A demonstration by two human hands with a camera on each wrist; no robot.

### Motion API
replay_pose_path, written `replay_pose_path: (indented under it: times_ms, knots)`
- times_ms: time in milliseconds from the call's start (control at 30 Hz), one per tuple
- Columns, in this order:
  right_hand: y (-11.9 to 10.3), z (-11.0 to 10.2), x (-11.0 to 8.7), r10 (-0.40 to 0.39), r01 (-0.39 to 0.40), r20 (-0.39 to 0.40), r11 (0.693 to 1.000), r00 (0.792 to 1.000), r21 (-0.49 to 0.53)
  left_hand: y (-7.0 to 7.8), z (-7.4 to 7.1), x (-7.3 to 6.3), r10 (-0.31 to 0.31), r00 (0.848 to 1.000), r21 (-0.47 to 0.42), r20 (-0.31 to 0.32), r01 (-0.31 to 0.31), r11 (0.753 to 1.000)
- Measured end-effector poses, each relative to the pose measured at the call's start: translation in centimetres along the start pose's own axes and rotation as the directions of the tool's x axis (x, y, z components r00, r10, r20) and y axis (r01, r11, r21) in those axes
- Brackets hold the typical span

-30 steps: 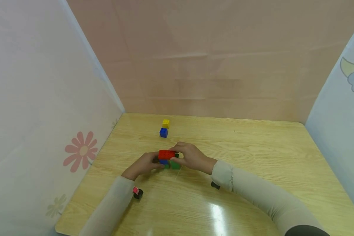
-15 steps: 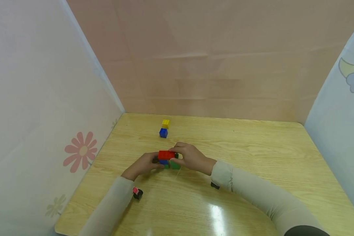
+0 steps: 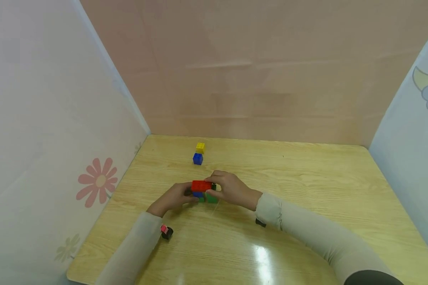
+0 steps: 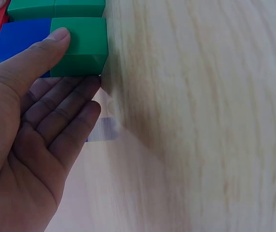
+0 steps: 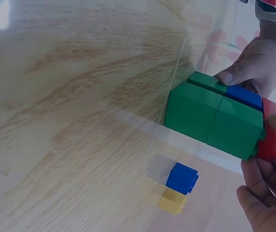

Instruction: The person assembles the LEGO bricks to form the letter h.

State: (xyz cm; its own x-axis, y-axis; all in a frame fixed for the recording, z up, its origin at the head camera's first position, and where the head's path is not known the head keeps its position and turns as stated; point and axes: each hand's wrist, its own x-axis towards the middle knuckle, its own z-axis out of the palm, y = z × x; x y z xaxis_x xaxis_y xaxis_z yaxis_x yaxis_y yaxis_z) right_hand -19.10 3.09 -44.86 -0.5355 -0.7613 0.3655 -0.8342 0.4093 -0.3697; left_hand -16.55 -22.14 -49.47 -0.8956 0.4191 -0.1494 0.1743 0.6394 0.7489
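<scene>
A small build of toy bricks stands at the table's middle, between both hands in the head view. A red brick [image 3: 199, 186] lies across its top. Below it, one column has a blue brick [image 4: 19, 41] over a green brick [image 4: 82, 43]. Beside that column rise two stacked green bricks [image 5: 193, 113]. My left hand [image 3: 174, 196] pinches the blue-and-green column, thumb on its near face and fingers behind. With thumb and fingers, my right hand [image 3: 233, 191] grips the end of the red brick, which overhangs part of the taller green stack's studs.
Behind the build, a loose blue brick [image 3: 197, 159] and a yellow brick [image 3: 200, 148] stand close together on the wooden table [image 3: 306, 178]. A patterned wall panel [image 3: 103, 118] rises along the left side. Small black devices [image 3: 167, 233] sit at the wrists.
</scene>
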Motion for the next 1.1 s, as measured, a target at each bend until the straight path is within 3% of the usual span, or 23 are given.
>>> replay_pose_path:
  times_ms: [467, 867, 1100]
  knots:
    - [0.14, 0.57, -0.16, -0.037, 0.037, -0.044, 0.999, 0.998, 0.0, -0.06, -0.25, -0.07, -0.004, 1.0, 0.014, 0.001, 0.004, 1.0]
    - [0.42, -0.21, -0.17, -0.044, 0.045, 0.021, 0.997, 0.999, -0.059, 0.09, 0.04, 0.57, 0.002, 1.0, 0.009, 0.012, -0.002, 1.0]
    - [0.35, -0.09, -0.18, -0.03, 0.031, 0.029, 0.999, 0.999, -0.04, 0.18, 0.09, 0.35, -0.01, 1.0, 0.034, 0.009, 0.009, 0.999]
